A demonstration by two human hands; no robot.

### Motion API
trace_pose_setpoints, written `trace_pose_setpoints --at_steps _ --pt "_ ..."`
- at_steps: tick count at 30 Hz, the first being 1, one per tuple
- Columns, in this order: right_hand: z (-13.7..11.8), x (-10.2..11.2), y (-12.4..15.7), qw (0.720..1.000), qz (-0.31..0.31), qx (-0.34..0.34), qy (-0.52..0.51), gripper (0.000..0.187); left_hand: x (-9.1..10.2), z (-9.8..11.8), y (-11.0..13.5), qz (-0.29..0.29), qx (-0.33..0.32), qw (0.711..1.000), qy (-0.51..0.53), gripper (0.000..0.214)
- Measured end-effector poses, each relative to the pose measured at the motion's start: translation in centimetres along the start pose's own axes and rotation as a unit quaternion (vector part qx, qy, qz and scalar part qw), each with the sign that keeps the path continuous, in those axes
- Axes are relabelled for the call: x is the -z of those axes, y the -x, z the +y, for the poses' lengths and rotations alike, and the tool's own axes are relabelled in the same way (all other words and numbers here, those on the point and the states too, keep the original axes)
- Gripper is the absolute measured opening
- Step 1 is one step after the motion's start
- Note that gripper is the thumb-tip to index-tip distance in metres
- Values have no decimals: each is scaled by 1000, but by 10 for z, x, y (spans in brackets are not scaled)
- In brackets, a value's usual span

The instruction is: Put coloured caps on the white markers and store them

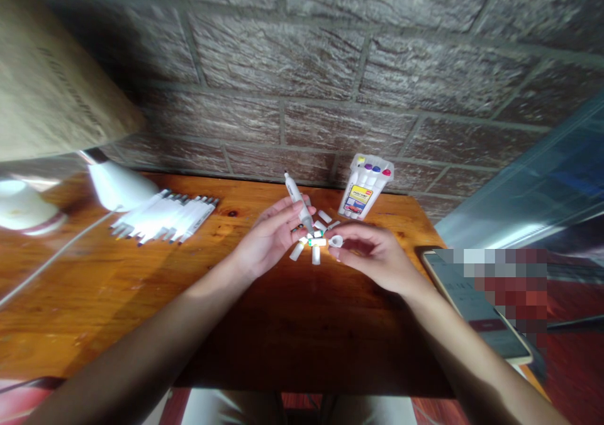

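Observation:
My left hand (274, 233) grips a white marker (297, 200), tilted with its bare dark tip pointing up and away from me. Between the thumb and fingers of my right hand (372, 252) is a white marker cap (335, 241), its hollow end facing my left hand. The cap and the marker are apart. Below and between both hands lies a loose group of marker caps (316, 255), some with coloured ends. A clear plastic case (346, 183) with several markers stands upright just behind them.
A row of white markers (177, 214) lies on the wooden table (236, 343) at left. Beside it stand a lamp (116, 183) with its cord and a white cup-like object (26, 208). A tablet or phone (476, 305) lies at the right edge; a brick wall (321, 66) rises behind.

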State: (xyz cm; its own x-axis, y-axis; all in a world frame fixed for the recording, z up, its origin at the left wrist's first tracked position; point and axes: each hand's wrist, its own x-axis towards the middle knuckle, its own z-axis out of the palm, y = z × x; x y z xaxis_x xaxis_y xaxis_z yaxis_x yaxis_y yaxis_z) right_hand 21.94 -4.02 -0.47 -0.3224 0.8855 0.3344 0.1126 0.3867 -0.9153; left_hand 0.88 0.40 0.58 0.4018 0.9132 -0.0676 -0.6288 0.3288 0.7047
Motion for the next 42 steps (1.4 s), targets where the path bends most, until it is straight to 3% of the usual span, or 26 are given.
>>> trace_pose_setpoints --at_steps 17,24,31,37,42 --pt "-6 0 0 999 -17 23 41 27 -1 -1 0 3 -2 1000 -5 20" --pt "-1 0 0 999 -17 -31 20 19 -1 1 1 1 -9 1000 5 21" --pt "-1 -6 2 986 -106 -90 94 17 -1 3 1 17 -6 1000 3 18" --pt "-5 -7 0 978 -66 -174 -98 29 -2 4 1 17 -8 1000 15 17" --pt "-7 -4 -2 958 -31 -192 -213 29 -1 4 0 9 -8 1000 23 20"
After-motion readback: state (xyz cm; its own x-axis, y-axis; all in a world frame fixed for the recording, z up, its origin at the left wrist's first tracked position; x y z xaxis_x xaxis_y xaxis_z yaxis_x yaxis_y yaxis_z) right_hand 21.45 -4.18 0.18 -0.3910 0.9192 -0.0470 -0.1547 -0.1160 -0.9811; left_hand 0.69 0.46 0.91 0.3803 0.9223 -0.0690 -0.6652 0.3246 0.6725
